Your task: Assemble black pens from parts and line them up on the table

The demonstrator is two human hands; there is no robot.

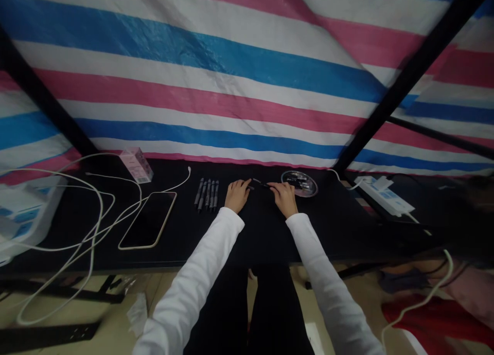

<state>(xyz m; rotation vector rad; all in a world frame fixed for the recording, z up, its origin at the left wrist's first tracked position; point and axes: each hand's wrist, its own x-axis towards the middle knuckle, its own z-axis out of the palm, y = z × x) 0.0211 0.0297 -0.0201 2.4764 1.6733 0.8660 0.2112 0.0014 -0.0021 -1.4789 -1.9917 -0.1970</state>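
Observation:
My left hand [236, 194] is closed over the table, its fingertips pinching a thin dark pen part [250, 188]. My right hand [284, 197] faces it a short way to the right, fingers pinched on another slim black pen part [264, 184]. The two pieces lie close together; whether they touch is too small and dark to tell. Left of my left hand, several dark grey pens [207, 194] lie side by side in a row. Just behind my right hand sits a round clear dish [311, 189] with small dark, shiny pieces in it.
On the black table [254, 242] at left are a phone [148, 221], a pink box [136, 164], looping white cables [101, 211] and a white container [42, 211]. A power strip [386, 196] lies at right. Black frame poles and a striped sheet [216, 98] stand behind.

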